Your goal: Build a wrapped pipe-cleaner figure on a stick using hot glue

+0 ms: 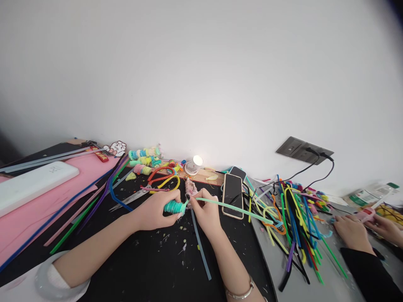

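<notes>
My left hand (154,212) is closed around a teal coil of wound pipe cleaner (174,207). A long mint-green pipe cleaner (242,209) runs from the end of the coil toward the right. My right hand (207,216) pinches this strand close to the coil, thumb and fingers together. Just behind my fingertips lies a pale pinkish, crumpled-looking item (190,188), partly hidden. Scissors (138,195) with red and yellow handles rest beyond my left hand. Below the hands, a grey-blue strip (201,247) lies on the black mat (151,268).
Finished multicoloured coils (144,153) and a white paper cup (193,164) stand along the wall. A phone (233,196) lies right of my hands. Loose pipe cleaners (299,226) cover the grey surface. At far right, another person's hands (354,233) work near a plastic bottle (371,193).
</notes>
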The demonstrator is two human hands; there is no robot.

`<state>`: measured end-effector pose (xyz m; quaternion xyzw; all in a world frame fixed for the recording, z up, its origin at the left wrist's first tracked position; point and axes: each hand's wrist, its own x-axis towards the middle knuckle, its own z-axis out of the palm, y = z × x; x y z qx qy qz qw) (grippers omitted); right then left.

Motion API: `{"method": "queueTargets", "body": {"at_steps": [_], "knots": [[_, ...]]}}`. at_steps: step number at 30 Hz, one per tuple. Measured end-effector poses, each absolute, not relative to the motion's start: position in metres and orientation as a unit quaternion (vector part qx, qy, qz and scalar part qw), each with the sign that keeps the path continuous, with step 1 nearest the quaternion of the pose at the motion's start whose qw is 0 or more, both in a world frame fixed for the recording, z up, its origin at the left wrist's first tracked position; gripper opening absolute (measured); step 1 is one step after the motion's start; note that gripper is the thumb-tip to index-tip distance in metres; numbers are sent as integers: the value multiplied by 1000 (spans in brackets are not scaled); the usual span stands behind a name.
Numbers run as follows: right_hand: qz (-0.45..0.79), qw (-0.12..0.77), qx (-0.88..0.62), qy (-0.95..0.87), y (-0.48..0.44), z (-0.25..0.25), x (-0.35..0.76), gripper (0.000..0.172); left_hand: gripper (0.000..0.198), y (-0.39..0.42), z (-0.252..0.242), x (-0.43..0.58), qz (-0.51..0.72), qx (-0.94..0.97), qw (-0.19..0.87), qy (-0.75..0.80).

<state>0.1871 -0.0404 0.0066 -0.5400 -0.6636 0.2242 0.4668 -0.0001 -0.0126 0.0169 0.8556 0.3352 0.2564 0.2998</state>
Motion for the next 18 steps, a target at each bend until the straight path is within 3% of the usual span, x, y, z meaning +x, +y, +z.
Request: {"method": "queueTargets", "body": {"at_steps": [18], "knots": [[270,478,-530,-647,-40,9,187,26,10,-18,25,-1,285,860,274,323]]}}
